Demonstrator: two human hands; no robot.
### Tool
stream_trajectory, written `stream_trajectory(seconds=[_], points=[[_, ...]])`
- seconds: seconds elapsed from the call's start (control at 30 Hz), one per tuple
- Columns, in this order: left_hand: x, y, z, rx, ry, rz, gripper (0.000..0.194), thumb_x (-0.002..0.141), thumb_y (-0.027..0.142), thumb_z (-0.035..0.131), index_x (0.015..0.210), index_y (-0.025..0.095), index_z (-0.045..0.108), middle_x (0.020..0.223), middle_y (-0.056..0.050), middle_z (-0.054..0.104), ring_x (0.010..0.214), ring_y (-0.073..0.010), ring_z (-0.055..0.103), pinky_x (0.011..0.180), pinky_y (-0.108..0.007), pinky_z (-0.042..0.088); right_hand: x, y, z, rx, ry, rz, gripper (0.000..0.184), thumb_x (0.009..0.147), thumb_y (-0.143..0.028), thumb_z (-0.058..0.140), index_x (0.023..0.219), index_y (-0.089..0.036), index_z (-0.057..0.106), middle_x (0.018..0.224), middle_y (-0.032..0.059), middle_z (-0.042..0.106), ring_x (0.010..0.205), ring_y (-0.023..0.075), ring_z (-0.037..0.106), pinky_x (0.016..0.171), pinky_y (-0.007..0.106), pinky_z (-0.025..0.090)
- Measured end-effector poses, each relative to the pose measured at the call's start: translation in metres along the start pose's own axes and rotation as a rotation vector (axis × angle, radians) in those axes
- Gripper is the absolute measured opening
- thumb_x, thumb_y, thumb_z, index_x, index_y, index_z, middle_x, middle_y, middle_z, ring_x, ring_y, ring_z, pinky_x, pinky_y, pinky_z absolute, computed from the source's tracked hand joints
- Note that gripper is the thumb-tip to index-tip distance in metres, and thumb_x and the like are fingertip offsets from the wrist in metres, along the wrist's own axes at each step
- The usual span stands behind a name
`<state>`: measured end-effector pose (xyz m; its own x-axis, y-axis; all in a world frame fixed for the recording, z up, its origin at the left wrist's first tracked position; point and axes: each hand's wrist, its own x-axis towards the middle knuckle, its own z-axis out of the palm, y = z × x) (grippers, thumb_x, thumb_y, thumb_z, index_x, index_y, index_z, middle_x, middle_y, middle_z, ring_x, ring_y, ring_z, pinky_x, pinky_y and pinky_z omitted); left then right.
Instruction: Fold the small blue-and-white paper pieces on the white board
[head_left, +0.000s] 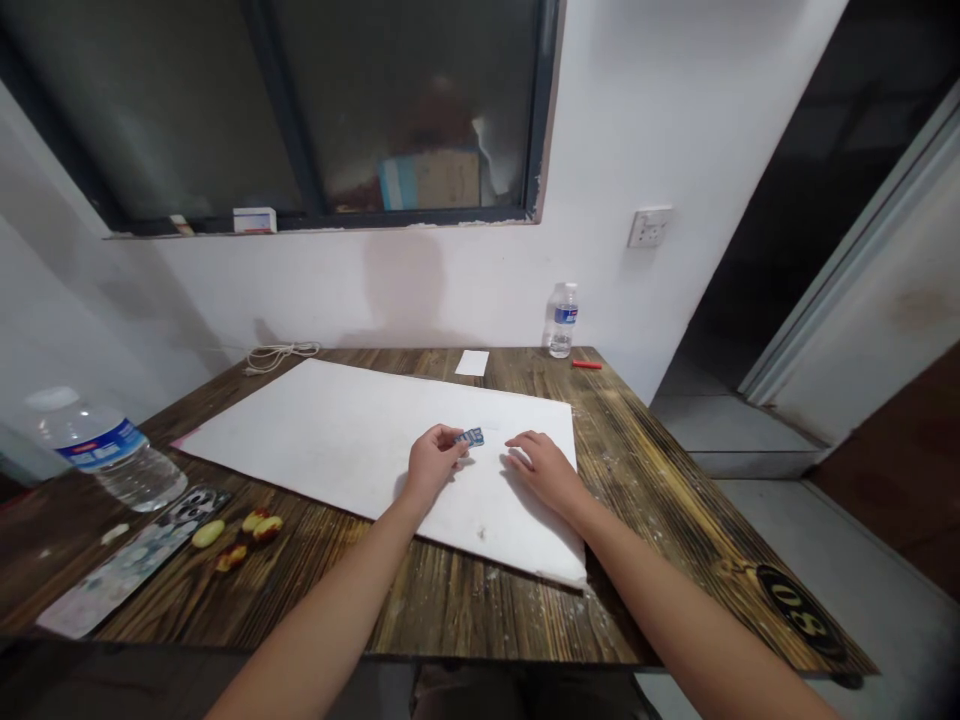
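A small blue piece with pale markings point(472, 437), too small to name, is pinched between the thumb and fingers of my left hand point(433, 465). It is held just above a large white board point(337, 425) lying flat on the table. To its right, my right hand point(545, 468) hovers low over the board, palm down. Its fingers are apart and curve toward the blue piece without touching it, and nothing shows in them.
Around the board on the wooden table point(660, 540) are a large water bottle point(120, 455), a patterned flat strip point(124, 575), several fruits point(255, 522), a white cable point(277, 355), a white paper point(472, 362), a small bottle point(562, 325) and a red stick point(587, 364).
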<state>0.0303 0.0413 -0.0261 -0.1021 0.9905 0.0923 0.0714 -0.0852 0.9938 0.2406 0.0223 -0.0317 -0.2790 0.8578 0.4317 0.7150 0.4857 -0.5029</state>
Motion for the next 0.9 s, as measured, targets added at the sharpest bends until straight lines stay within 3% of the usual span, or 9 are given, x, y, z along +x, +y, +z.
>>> stream_trajectory(seconds=[0.17,0.33,0.53,0.7,0.9], points=[[0.002,-0.002,-0.002,0.000,0.014,-0.004,0.030,0.064,0.031,0.078,0.084,0.015,0.062,0.073,-0.004,0.069,0.054,-0.0113,0.063,0.041,-0.017,0.045,0.005,0.001,0.004,-0.200,-0.063,-0.014,0.024,0.088,-0.023,0.054,0.109,-0.018,0.065,0.104,0.0095,0.065,0.098,0.0240,0.053,0.085,0.033,0.040],[0.001,0.000,-0.003,-0.009,0.026,-0.002,0.030,0.063,0.031,0.078,0.083,0.015,0.062,0.070,-0.003,0.068,0.053,-0.0114,0.062,0.040,-0.016,0.041,0.022,-0.001,0.007,-0.256,-0.099,0.040,0.030,0.091,-0.018,0.044,0.113,-0.019,0.064,0.105,0.0096,0.067,0.098,0.0232,0.057,0.081,0.032,0.040],[0.001,0.002,-0.004,-0.014,0.045,0.007,0.032,0.059,0.032,0.080,0.079,0.014,0.063,0.069,-0.003,0.067,0.056,-0.0119,0.063,0.042,-0.017,0.043,0.046,-0.007,0.018,-0.384,-0.180,0.143,0.034,0.092,-0.025,0.044,0.123,-0.021,0.058,0.105,0.0109,0.068,0.096,0.0236,0.060,0.073,0.030,0.038],[-0.001,0.004,-0.002,-0.037,0.048,-0.017,0.031,0.058,0.030,0.080,0.078,0.014,0.063,0.072,-0.003,0.068,0.058,-0.0123,0.063,0.044,-0.017,0.045,0.048,-0.008,0.029,-0.450,-0.227,0.217,0.036,0.096,-0.036,0.036,0.125,-0.025,0.055,0.101,0.0077,0.067,0.092,0.0211,0.060,0.073,0.029,0.036],[-0.004,0.005,0.002,-0.037,0.037,-0.028,0.028,0.058,0.029,0.079,0.077,0.014,0.064,0.071,-0.002,0.067,0.058,-0.0118,0.062,0.045,-0.018,0.047,0.043,-0.006,0.025,-0.404,-0.151,0.132,0.026,0.094,-0.034,0.045,0.103,-0.020,0.065,0.102,0.0088,0.064,0.096,0.0215,0.055,0.076,0.029,0.037]])
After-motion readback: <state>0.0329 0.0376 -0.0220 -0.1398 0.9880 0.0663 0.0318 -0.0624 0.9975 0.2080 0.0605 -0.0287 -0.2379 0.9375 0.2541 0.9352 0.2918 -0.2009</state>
